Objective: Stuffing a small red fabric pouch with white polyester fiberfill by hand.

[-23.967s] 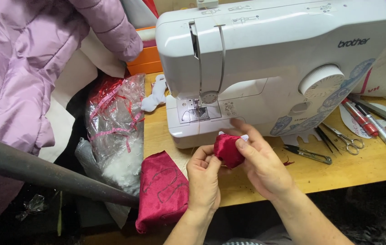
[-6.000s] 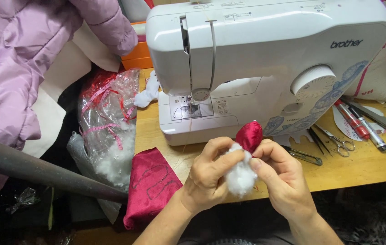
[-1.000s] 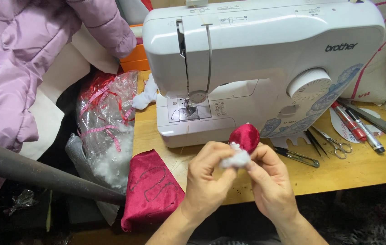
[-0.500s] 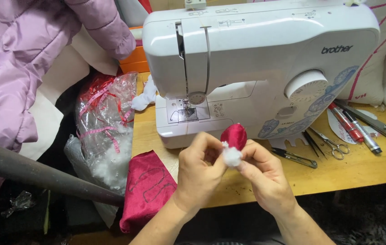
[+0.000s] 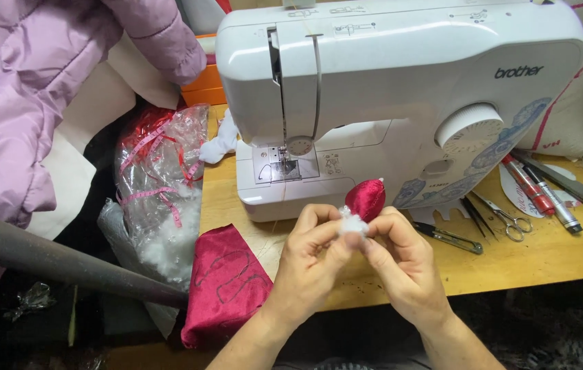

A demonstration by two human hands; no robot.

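Head view shows both hands, left hand [image 5: 312, 250] and right hand [image 5: 401, 264], close together, pinching a red fabric pouch [image 5: 365, 197] with its opening toward them. Fingertips press white stuffing [image 5: 353, 223] at that opening, above the worktop [image 5: 545, 253].

Between the left hand [image 5: 315, 253] and right hand [image 5: 401, 264] sat a glossy red satin pouch [image 5: 365, 199] and fluffy white stuffing [image 5: 353, 224], above matt wooden table [image 5: 545, 257], behind them a smooth plastic sewing machine [image 5: 401, 89], leftward crinkled clear plastic bag [image 5: 158, 192].

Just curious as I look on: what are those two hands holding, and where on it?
Both hands, left hand and right hand, pinch a small dark-red satin pouch at its lower, open end, where white fluffy stuffing shows.
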